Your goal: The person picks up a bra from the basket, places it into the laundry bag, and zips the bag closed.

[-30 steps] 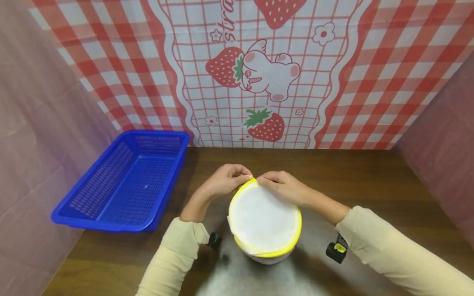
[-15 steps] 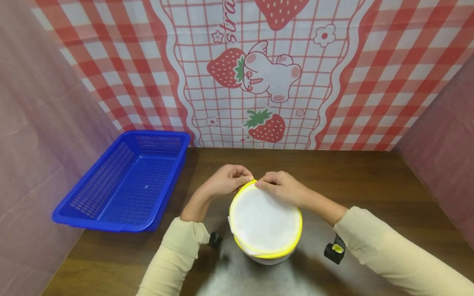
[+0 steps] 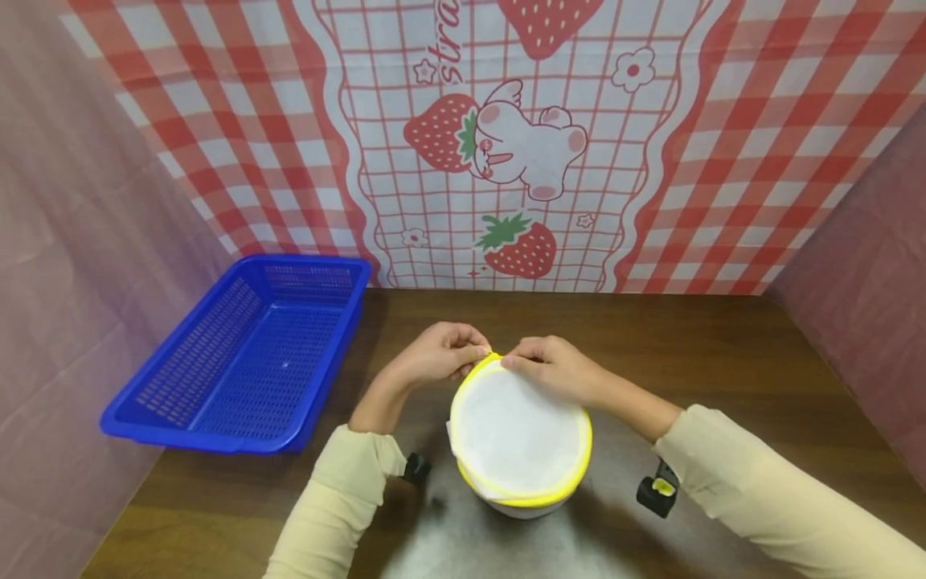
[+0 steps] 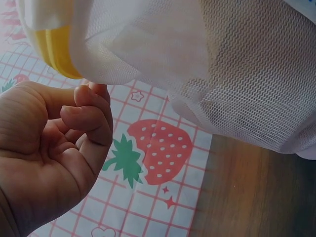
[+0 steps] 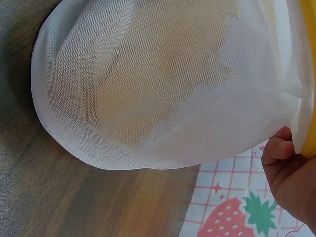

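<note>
A round white mesh laundry bag [image 3: 524,430] with a yellow trimmed rim stands on the table, its flat white top facing up. At the far side of the rim, my left hand [image 3: 441,354] pinches the yellow edge between thumb and curled fingers. Just right of it, my right hand [image 3: 557,366] pinches the same rim, thumb on top. Through the mesh side [image 5: 148,98] in the right wrist view, something tan shows inside. The left wrist view has the yellow trim [image 4: 57,52] right above my left fingertips. My fingers partly hide the gripped edge.
A blue plastic basket [image 3: 329,378] with slotted sides stands to the left on the brown wooden table [image 3: 687,346]. Behind the table hangs a red and white strawberry-print cloth [image 3: 608,169]. Pinkish drapes [image 3: 79,265] close off both sides.
The bag's top has shifted very slightly right. Both hands keep their pinch at the far rim, with only tiny shifts of the fingers.
</note>
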